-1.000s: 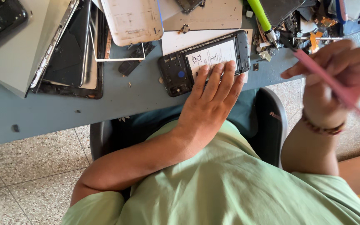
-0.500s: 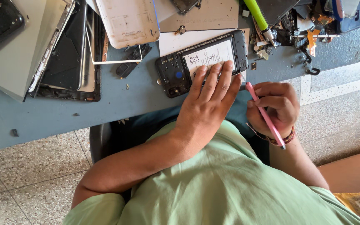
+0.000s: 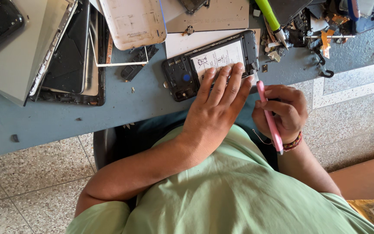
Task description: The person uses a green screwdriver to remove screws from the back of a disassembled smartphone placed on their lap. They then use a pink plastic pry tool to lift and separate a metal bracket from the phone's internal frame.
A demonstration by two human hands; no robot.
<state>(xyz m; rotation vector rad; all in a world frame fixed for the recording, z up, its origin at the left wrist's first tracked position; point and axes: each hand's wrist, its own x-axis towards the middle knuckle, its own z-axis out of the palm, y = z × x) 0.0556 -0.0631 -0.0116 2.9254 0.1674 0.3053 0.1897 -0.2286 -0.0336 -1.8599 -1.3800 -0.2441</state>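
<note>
- 2 hands work at the tabletop's (image 3: 109, 110) near edge; left hand (image 3: 215, 104) lies flat, fingers spread, on the opened phone (image 3: 211, 63), seemingly to steady it
- right hand (image 3: 282, 110) is closed around a pink tool (image 3: 269, 117), tip toward the phone's near corner
- spare panels (image 3: 133, 21) crowd the far edge

white rectangular battery label (image 3: 216, 58) in the opened black phone (image 3: 182, 78), fingertips (image 3: 226, 71) over its lower edge
</note>
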